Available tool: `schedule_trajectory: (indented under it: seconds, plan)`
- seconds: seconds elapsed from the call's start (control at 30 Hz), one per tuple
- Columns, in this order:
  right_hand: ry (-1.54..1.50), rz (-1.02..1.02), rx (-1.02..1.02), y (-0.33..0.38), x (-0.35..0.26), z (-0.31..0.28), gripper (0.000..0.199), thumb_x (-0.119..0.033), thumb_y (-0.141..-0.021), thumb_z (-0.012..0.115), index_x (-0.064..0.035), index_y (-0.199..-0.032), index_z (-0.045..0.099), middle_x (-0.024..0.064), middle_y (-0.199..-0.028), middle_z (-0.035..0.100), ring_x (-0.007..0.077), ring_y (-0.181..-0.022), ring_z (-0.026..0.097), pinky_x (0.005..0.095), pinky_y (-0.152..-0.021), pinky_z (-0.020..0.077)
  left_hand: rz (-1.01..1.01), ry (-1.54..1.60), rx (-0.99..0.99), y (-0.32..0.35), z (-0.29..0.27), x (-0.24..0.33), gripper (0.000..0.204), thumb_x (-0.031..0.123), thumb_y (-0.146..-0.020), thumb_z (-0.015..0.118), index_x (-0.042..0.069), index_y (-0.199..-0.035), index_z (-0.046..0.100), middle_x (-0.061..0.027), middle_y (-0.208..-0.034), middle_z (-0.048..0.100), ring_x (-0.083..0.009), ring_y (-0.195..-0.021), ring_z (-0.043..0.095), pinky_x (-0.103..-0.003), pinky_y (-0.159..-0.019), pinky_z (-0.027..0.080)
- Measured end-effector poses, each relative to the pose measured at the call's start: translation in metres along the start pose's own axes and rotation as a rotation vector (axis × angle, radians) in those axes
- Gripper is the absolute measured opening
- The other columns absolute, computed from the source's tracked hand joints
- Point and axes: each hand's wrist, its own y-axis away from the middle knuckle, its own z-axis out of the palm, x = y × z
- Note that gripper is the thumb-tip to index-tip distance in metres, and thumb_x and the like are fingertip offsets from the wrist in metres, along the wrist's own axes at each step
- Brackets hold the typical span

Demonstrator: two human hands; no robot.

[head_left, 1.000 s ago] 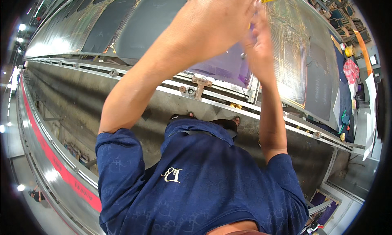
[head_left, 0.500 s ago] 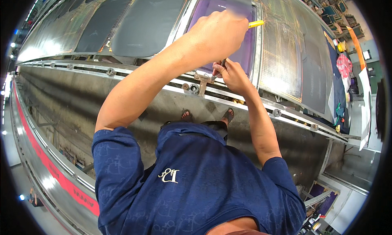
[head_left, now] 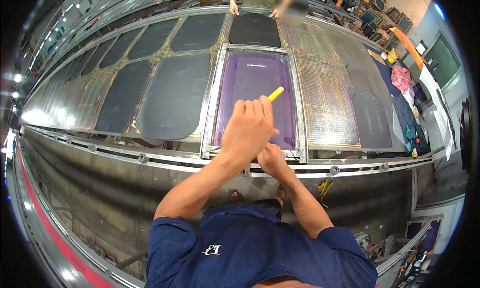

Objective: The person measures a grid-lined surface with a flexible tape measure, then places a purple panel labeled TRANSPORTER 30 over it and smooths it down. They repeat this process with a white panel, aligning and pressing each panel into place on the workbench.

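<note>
My left hand (head_left: 248,130) is closed around a yellow stick-like handle (head_left: 276,94), one end of which sticks out past the fingers. Whatever the rest of that tool is stays hidden in the fist. Just below it, my right hand (head_left: 273,159) is closed at the near edge of a metal-framed printing screen (head_left: 212,113) with purple mesh. My left hand covers part of its fingers, so what they grip cannot be made out. The screen lies flat on a long table over a dark panel.
Across the table a co-worker's hands (head_left: 234,8) hold the far edge of a black sheet (head_left: 255,30). Several dark rounded sheets (head_left: 176,95) lie to the left. A metal rail (head_left: 165,160) runs along the near edge. Cloths and a pink bag (head_left: 400,79) are at the right.
The view has tilted up, bringing the far side and the co-worker's hands into sight. My left hand with the yellow handle has come down closer to my right hand.
</note>
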Motion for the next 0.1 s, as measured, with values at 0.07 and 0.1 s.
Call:
schedule_trajectory:
  seconds: [0.07, 0.1]
  plan:
    - [-0.001, 0.039, 0.034, 0.001, 0.006, 0.011, 0.036, -0.012, -0.097, 0.051, -0.0056, -0.132, 0.047, 0.0276, -0.083, 0.067, 0.0528, -0.083, 0.061, 0.0554, -0.075, 0.0491, -0.104, 0.13, -0.049, -0.005, 0.002, -0.003, 0.07, 0.048, -0.086, 0.07, -0.005, -0.129, 0.052, -0.0051, -0.083, 0.058, -0.0175, -0.079, 0.062, -0.031, -0.07, 0.049]
    - [-0.048, 0.035, 0.018, 0.002, 0.011, 0.016, 0.035, -0.011, -0.097, 0.05, -0.0044, -0.131, 0.048, 0.0278, -0.086, 0.067, 0.0526, -0.085, 0.061, 0.0543, -0.076, 0.0494, -0.204, 0.133, -0.098, -0.007, 0.005, -0.002, 0.07, 0.047, -0.086, 0.07, -0.005, -0.128, 0.051, -0.0048, -0.083, 0.058, -0.0172, -0.077, 0.062, -0.031, -0.068, 0.049]
